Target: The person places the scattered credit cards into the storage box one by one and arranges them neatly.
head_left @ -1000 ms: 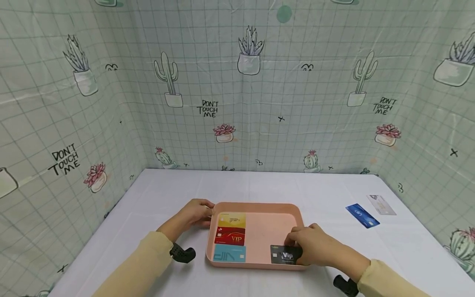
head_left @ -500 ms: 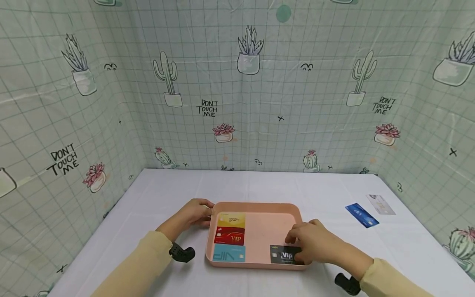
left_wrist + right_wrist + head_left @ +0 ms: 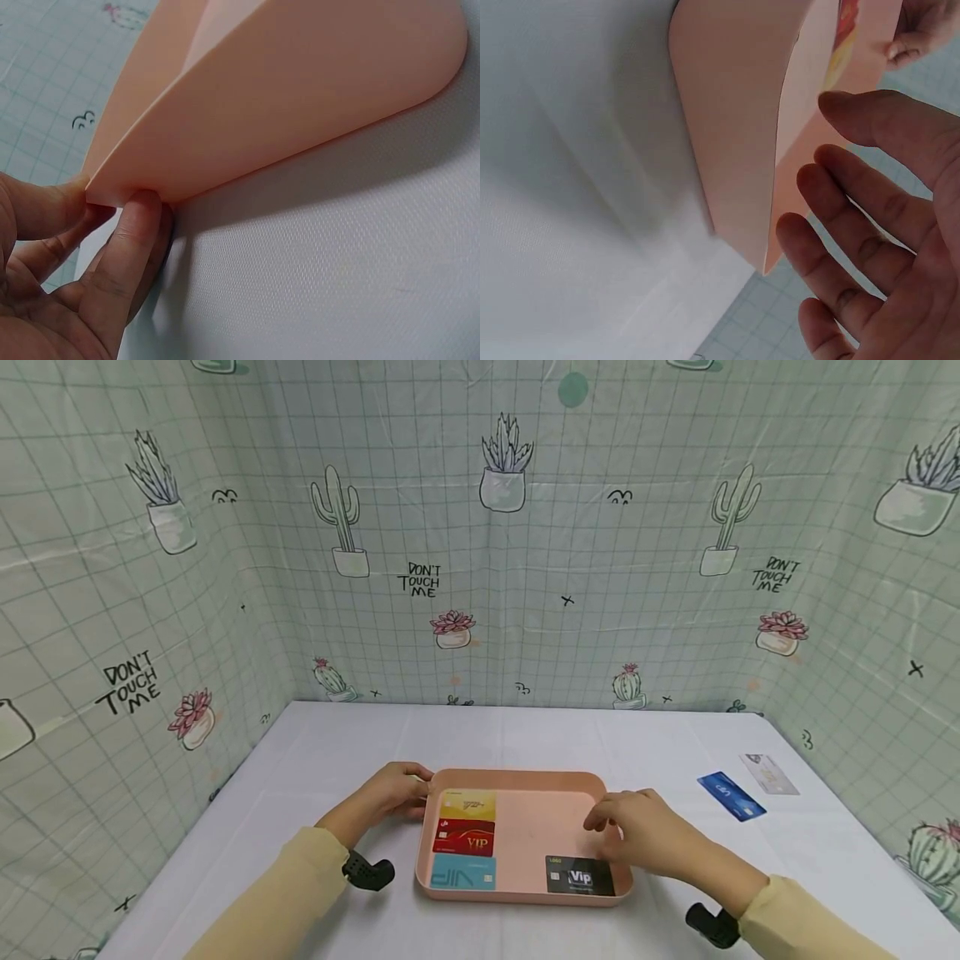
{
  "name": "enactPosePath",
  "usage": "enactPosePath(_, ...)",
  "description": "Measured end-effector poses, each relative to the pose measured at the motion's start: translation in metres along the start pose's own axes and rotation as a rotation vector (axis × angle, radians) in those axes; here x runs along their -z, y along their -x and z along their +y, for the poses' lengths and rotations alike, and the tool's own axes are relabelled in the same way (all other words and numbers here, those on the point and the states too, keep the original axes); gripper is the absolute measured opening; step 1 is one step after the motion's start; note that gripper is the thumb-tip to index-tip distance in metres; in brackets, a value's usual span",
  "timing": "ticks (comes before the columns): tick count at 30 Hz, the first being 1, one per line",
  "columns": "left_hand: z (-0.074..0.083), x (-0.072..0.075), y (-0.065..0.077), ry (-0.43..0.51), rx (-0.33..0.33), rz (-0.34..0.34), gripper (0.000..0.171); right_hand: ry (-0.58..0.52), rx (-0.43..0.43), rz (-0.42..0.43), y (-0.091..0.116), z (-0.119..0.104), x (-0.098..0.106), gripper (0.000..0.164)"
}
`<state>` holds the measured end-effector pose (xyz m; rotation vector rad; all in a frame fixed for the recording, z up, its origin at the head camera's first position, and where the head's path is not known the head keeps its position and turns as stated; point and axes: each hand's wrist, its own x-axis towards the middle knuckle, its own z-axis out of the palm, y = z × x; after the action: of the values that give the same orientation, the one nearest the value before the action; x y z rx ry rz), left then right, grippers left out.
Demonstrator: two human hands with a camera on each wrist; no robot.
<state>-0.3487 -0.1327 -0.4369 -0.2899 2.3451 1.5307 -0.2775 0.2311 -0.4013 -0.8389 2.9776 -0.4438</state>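
Note:
A shallow pink tray (image 3: 540, 827) stands on the table. My left hand (image 3: 396, 789) holds its far left corner, its fingertips (image 3: 140, 206) against the outer wall in the left wrist view. Down the tray's left side lie a yellow card (image 3: 468, 803), a red VIP card (image 3: 463, 837) and a light-blue card (image 3: 463, 872). A black Vip card (image 3: 579, 875) rests flat in the near right corner. My right hand (image 3: 648, 831) hovers over the tray's right rim, just beyond the black card. The right wrist view shows its fingers (image 3: 885, 206) spread and holding nothing.
To the right of the tray, a blue card (image 3: 732, 796) and a pale grey card (image 3: 770, 774) lie on the white table (image 3: 345, 735). A patterned cloth (image 3: 540, 568) with cactus drawings surrounds the table's back and sides.
My right hand has let go of the black card and moved up and to the right, uncovering the card's right end. The left hand stays at the tray's corner.

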Motion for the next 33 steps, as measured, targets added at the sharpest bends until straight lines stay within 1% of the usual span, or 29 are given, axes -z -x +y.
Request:
enactPosePath(5,-0.001,0.0,0.001,-0.003,-0.003,0.003,0.022,0.011,-0.031,0.068,0.0,0.01,0.003,0.015)
enactPosePath(11,0.0,-0.001,0.001,-0.011,-0.001,0.002,0.022,0.006,-0.096,0.114,0.002,0.03,0.007,0.018)
enactPosePath(15,0.001,-0.002,0.001,-0.017,0.002,0.0,0.022,-0.02,-0.176,0.101,0.004,0.046,0.011,0.021)
enactPosePath(17,0.001,-0.001,0.002,-0.021,0.004,-0.004,0.022,-0.023,-0.196,0.1,0.006,0.053,0.012,0.021)
enactPosePath(25,0.002,0.001,0.0,-0.024,0.03,-0.026,0.024,0.012,-0.184,0.117,0.013,0.071,0.017,0.019)
enactPosePath(30,0.002,0.001,-0.001,-0.003,0.034,-0.04,0.025,0.031,-0.207,0.114,0.015,0.079,0.02,0.02)
enactPosePath(33,0.002,0.001,-0.001,0.008,0.036,-0.044,0.025,0.039,-0.223,0.121,0.018,0.088,0.02,0.019)
